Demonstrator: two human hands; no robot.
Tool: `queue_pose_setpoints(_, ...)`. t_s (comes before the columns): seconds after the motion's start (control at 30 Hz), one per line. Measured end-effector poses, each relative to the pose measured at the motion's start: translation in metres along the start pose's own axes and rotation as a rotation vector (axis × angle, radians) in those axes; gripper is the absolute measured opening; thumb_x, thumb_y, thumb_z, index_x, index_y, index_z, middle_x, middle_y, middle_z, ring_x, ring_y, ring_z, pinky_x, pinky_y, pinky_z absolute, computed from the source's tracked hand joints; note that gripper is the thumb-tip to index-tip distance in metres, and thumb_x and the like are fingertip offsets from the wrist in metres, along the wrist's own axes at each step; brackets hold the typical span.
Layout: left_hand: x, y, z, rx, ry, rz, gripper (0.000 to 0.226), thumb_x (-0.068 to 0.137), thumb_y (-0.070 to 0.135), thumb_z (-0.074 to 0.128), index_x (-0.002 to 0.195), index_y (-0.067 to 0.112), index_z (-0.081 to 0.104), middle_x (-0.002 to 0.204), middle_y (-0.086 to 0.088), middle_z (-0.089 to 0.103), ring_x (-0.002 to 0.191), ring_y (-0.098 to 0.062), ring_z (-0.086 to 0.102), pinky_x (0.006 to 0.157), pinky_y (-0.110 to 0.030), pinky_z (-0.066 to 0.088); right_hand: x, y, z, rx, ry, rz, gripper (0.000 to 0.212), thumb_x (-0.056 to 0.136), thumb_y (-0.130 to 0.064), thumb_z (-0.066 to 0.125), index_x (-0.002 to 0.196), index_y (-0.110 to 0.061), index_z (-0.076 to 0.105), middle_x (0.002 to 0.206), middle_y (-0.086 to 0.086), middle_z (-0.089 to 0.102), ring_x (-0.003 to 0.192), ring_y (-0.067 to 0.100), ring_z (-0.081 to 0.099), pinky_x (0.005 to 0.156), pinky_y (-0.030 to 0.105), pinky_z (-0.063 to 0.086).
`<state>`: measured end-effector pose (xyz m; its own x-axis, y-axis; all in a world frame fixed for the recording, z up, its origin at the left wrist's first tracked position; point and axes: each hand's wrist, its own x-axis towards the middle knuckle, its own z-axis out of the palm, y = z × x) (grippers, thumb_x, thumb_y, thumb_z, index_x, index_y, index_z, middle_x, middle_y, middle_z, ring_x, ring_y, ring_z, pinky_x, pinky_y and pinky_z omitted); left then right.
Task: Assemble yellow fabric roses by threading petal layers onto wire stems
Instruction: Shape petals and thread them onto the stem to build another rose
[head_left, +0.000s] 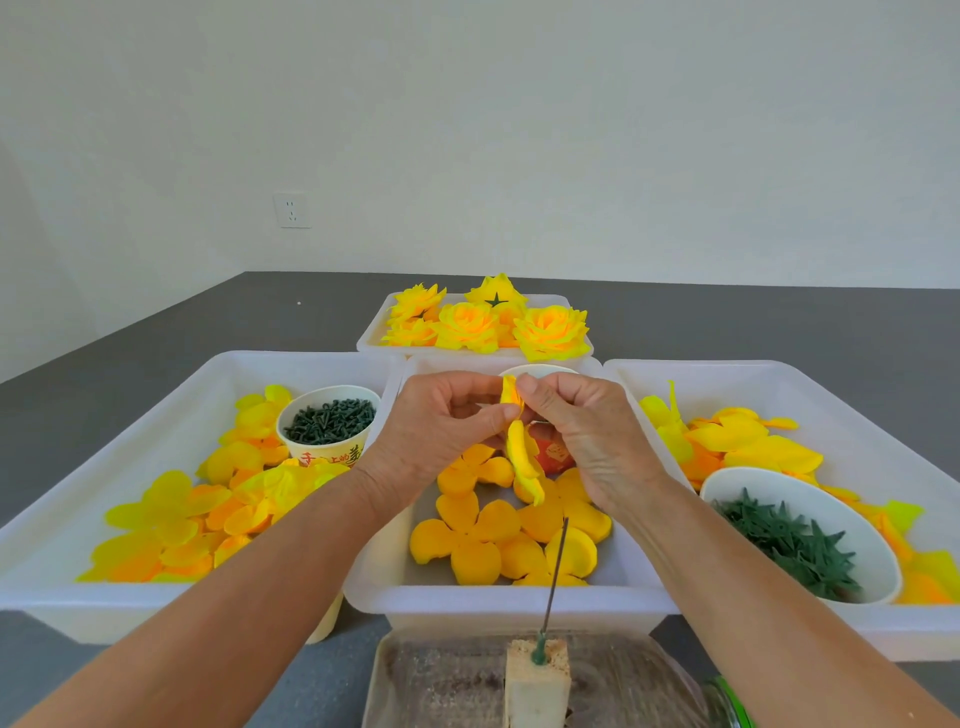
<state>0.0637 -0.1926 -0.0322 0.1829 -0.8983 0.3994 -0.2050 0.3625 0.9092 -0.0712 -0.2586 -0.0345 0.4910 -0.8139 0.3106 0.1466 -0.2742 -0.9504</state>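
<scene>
Views: one only, worn on the person's head.
Facing: forward and down, past both forearms toward the far wall (519, 130).
Nearness: close; the hands sit mid-frame, the white trays (519, 597) just beyond them.
Lens: wide, edges bowed.
Reach: from the wire stem (556, 571) at the bottom edge up to the wall socket (292, 210).

I see the wire stem (555, 574) standing upright in its block (537, 680), directly below both hands, blocking a straight drop toward me. The middle tray (511, 597) is walled in by the left tray (104, 608) and right tray (883, 631). Bare tabletop (779, 322) lies open at the far right.
</scene>
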Motion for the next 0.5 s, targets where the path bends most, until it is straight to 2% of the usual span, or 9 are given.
queue_pose_setpoints(0.2,0.0003,-0.0010,-0.0003,-0.004,0.004,-0.001,0.022,0.081,-0.001,0.064,0.100,0.010,0.068,0.083,0.000,0.074,0.069,-0.013,0.070,0.060,-0.021,0.054,-0.0002,-0.0008,0.0006,-0.005,0.005,-0.009,0.026,0.088,-0.025,0.060,0.064,-0.017,0.066,0.058,-0.008,0.065,0.055,0.000,0.056,0.052,0.013,0.045)
queue_pose_setpoints(0.37,0.0011,-0.0015,-0.0001,0.038,0.013,-0.007,0.020,0.082,-0.001,0.064,0.100,0.006,0.067,0.087,-0.010,0.072,0.070,-0.015,0.070,0.063,-0.024,0.056,0.0010,0.0025,-0.0005,-0.028,-0.001,0.016,0.027,0.091,-0.026,0.056,0.077,-0.007,0.068,0.075,0.006,0.070,0.070,0.015,0.060,0.062,0.025,0.050)
queue_pose_setpoints(0.43,0.0018,-0.0030,0.0002,0.067,0.022,-0.012,0.020,0.082,-0.001,0.065,0.101,0.004,0.067,0.090,-0.016,0.071,0.074,-0.020,0.070,0.067,-0.030,0.058,0.0011,0.0028,-0.0004,-0.056,-0.004,0.008,0.027,0.092,-0.025,0.056,0.075,-0.009,0.068,0.068,-0.001,0.069,0.064,0.010,0.059,0.057,0.021,0.048)
queue_pose_setpoints(0.5,0.0021,-0.0038,0.0006,0.069,0.037,-0.022,0.020,0.081,0.000,0.067,0.101,0.002,0.067,0.092,-0.019,0.071,0.077,-0.025,0.069,0.068,-0.033,0.059,0.0012,0.0034,-0.0003,-0.102,0.007,-0.014,0.027,0.092,-0.025,0.057,0.071,-0.012,0.068,0.063,-0.003,0.067,0.061,0.010,0.056,0.057,0.022,0.047)
